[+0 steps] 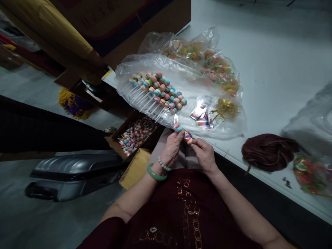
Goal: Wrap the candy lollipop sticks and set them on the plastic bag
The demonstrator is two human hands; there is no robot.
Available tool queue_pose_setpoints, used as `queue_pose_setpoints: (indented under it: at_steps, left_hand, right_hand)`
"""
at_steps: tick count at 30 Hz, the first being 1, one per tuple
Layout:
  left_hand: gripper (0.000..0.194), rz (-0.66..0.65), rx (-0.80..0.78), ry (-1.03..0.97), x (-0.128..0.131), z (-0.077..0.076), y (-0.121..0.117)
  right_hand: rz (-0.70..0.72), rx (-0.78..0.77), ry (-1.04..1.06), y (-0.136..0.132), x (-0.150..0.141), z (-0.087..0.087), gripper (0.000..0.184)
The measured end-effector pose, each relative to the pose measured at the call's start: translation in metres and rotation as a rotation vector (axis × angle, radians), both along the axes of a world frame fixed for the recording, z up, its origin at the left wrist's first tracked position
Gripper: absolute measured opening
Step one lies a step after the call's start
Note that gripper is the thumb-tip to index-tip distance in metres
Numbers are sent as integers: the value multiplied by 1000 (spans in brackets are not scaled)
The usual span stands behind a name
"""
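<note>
Two hands work close together — the left grip (172, 148) and right grip (203, 155) clamped on one candy stick (188, 137), just below a plastic bag (197, 83) of sticks.

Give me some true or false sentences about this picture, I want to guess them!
1. The left hand wears a green bangle. True.
2. The right hand pinches a candy stick. True.
3. The cardboard box holds toy cars. False: it holds candy sticks.
4. The gold ties lie on the floor. False: they lie on clear plastic.
</note>
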State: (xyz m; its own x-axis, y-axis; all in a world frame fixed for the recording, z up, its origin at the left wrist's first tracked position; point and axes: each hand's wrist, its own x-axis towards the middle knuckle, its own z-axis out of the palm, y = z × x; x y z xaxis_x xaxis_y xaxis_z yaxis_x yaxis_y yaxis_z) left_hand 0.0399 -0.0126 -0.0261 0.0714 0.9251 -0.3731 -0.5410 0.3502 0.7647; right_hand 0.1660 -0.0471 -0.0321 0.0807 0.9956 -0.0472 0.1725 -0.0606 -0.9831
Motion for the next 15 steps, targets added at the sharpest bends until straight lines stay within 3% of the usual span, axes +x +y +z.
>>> queue_pose_setpoints:
  at_steps: [3,5,10,15]
  left_hand:
    - [39,-24,4,26,6,-4,-4]
    - [41,-42,-16,26,7,-3,-5]
    - [45,-1,-85,-73,1,5,4]
    - [40,68,-68,-94,-7,7,11]
  right_hand:
    - [-3,-282,312,5,-2,3,16]
    - [-13,-391,454,6,-3,4,19]
    - [-36,-417,450,6,-1,5,18]
    - [39,-464,424,6,4,6,20]
